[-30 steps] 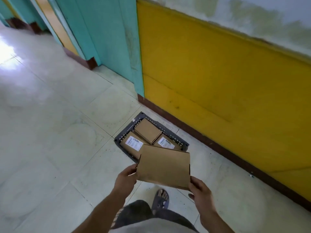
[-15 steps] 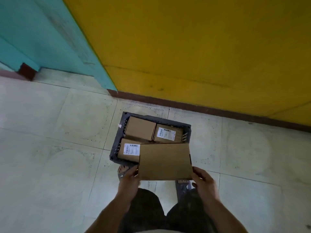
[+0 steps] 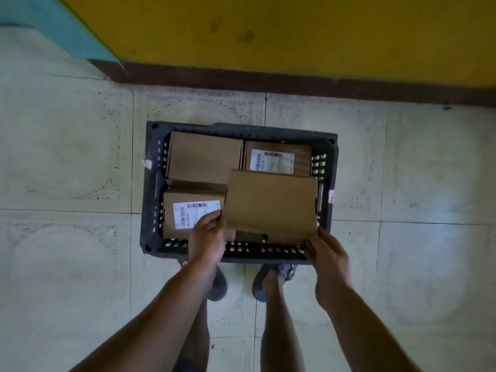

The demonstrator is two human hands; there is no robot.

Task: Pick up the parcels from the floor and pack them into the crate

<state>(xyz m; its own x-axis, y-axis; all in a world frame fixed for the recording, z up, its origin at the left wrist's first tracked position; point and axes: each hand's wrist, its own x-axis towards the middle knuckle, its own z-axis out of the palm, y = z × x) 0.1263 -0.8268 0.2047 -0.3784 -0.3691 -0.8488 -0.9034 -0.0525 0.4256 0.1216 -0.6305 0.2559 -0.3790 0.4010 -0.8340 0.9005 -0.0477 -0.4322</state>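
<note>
Parcel (image 3: 271, 205), approaching a second ago, now over crate (image 3: 150, 183) near-right gap; left hand (image 3: 206, 237), right hand (image 3: 328, 253) pinch its near corners; placement likely next.

Arms stretched down, left hand (image 3: 208, 241) and right hand (image 3: 328, 255) grip the parcel (image 3: 271, 205) between them

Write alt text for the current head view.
Seen from above, a person's left hand and right hand hold a flat brown cardboard parcel over the near right part of a dark slotted crate. Inside lie a plain parcel and two labelled parcels. The crate stands on pale floor tiles by a yellow wall.
</note>
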